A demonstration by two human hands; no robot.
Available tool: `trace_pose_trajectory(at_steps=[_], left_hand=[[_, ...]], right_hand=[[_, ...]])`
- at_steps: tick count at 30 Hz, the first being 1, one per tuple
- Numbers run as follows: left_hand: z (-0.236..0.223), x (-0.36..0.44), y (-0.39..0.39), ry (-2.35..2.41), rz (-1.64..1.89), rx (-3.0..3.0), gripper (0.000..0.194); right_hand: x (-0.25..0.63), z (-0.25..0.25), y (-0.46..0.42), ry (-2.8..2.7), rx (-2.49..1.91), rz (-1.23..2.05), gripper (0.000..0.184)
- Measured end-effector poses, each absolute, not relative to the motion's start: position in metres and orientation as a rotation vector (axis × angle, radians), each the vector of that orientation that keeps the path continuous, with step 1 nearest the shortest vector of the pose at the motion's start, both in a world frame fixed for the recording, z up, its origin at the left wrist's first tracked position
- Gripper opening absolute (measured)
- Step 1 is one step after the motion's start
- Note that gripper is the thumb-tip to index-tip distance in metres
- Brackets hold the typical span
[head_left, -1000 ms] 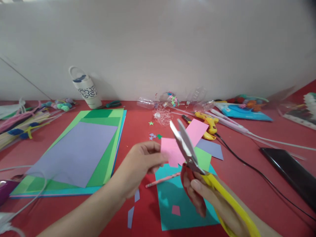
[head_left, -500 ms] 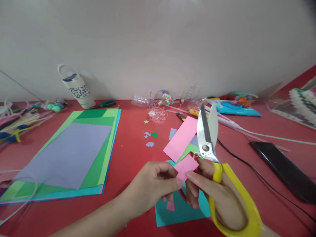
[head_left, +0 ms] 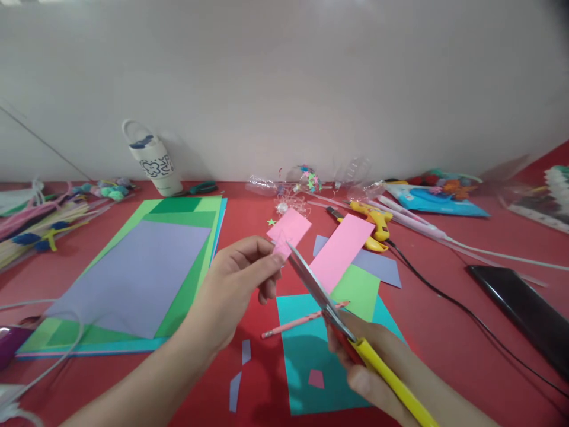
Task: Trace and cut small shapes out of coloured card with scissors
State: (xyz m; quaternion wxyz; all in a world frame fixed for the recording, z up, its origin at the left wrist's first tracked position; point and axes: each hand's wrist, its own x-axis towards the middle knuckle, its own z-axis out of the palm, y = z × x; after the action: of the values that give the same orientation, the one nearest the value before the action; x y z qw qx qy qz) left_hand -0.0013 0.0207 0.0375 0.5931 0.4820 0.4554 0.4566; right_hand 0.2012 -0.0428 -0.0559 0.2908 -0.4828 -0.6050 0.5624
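Observation:
My left hand (head_left: 242,276) pinches a small pink paper piece (head_left: 293,225) by its lower edge; faint drawn lines, like a star outline, show on it. In my right hand (head_left: 360,356) are large scissors (head_left: 377,367) with yellow and red handles. Their blade tips touch or nearly touch the pink piece near my left fingertips; whether they cut into it I cannot tell. Below lies a teal sheet (head_left: 311,356) with a pink scrap (head_left: 316,379) on it. A pink pencil (head_left: 288,325) crosses its top left edge. A pink strip (head_left: 344,246) overlaps light green paper (head_left: 362,290).
Coloured sheets (head_left: 137,273) are stacked at left, near a white tumbler (head_left: 155,166). Purple scraps (head_left: 235,388) lie in front. A yellow glue gun (head_left: 377,222) and its cord (head_left: 427,290) are right of centre, a black phone (head_left: 515,308) farther right. Plastic pieces (head_left: 262,185) stand by the wall.
My left hand has lifted the pink piece up and left, away from my right fingers. The scissors have swung from pointing upward to pointing left at the piece. The pencil is now visible.

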Motion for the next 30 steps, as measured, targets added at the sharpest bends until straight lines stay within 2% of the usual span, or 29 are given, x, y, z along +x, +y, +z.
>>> trace_pose_trajectory(at_steps=[6, 17, 30], left_hand=[[0.039, -0.003, 0.017, 1.115, 0.965, 1.197, 0.018], [0.043, -0.002, 0.017, 1.157, 0.913, 1.228, 0.018], [0.042, -0.002, 0.018, 1.150, 0.896, 1.225, 0.018]], right_hand=[[0.202, -0.072, -0.035, -1.505, -1.346, 1.560, 0.054], [0.197, 0.000, -0.051, -1.612, -1.327, 1.393, 0.057], [0.194, 0.001, -0.047, -1.614, -1.307, 1.487, 0.055]])
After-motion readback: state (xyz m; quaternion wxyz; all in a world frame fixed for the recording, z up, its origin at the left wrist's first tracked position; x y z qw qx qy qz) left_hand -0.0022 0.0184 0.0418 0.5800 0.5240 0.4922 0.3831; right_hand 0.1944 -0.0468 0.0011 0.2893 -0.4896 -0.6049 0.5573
